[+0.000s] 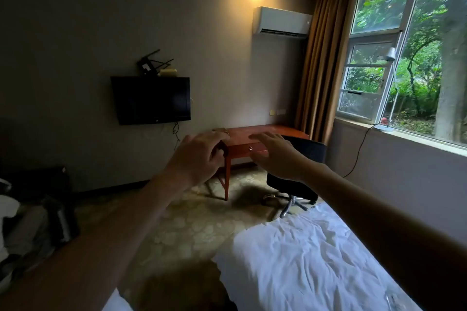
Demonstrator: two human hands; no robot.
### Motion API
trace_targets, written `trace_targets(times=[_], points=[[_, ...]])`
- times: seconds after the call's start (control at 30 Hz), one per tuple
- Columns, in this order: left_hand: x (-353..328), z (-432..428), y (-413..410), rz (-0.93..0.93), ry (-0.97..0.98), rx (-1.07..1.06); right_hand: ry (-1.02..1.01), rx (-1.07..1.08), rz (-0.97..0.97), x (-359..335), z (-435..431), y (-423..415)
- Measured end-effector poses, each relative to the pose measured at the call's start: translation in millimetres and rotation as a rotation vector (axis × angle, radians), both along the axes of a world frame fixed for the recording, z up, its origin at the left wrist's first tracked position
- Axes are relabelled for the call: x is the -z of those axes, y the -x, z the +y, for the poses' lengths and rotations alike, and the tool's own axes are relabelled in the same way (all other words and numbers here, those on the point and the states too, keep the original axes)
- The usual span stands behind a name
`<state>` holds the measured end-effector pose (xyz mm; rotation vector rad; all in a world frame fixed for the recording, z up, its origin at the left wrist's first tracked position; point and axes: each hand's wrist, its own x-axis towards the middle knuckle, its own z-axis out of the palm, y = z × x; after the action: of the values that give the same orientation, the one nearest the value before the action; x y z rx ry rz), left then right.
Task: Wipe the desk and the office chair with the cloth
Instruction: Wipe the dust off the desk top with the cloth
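Reaching forward from beside the bed, the person has both arms out toward the far corner, and neither hand holds anything I can see. The left hand has its fingers loosely curled around nothing. The right hand has its fingers straight and a little apart, palm down. No cloth shows anywhere from here; a small tan thing sits on the left end of the wooden surface, too small and dim to name. That surface stands against the wall, well apart from the hands, with the black chair drawn up at its right end near the curtain. My guess is the cloth, once found, will be light and limp, best bunched under one palm with the fingers pressed flat over it. The surface looks hard and glossy, so a cloth should slide freely across it. The chair stands on a metal star base and probably rolls and swivels, so it would want the free hand gripping the top of its backrest while the other wipes.
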<state>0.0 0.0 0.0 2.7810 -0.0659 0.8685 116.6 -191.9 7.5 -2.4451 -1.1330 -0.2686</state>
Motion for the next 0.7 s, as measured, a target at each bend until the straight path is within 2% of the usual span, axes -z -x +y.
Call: trace_targets(times=[0.1,0.23,0.37,0.47,0.7], points=[[5.5,17.8,0.9,-0.036,0.009,0.011,0.033,0.027,-0.013,5.2,22.2,-2.9],[12.5,47.9,-13.5,0.009,-0.031,-0.018,0.059,0.059,0.017,10.6,45.9,-16.6],[16.1,85.8,-44.5,-0.023,-0.033,-0.042,-0.047,0.048,0.050,12.3,66.9,-42.1],[17.4,107.5,-81.9,-0.024,-0.080,-0.042,-0.030,0.051,0.025,17.3,88.8,-77.4],[54.9,155.8,-216.2,0.154,-0.081,-0.098,0.051,0.042,0.014,47.5,150.0,-206.6]])
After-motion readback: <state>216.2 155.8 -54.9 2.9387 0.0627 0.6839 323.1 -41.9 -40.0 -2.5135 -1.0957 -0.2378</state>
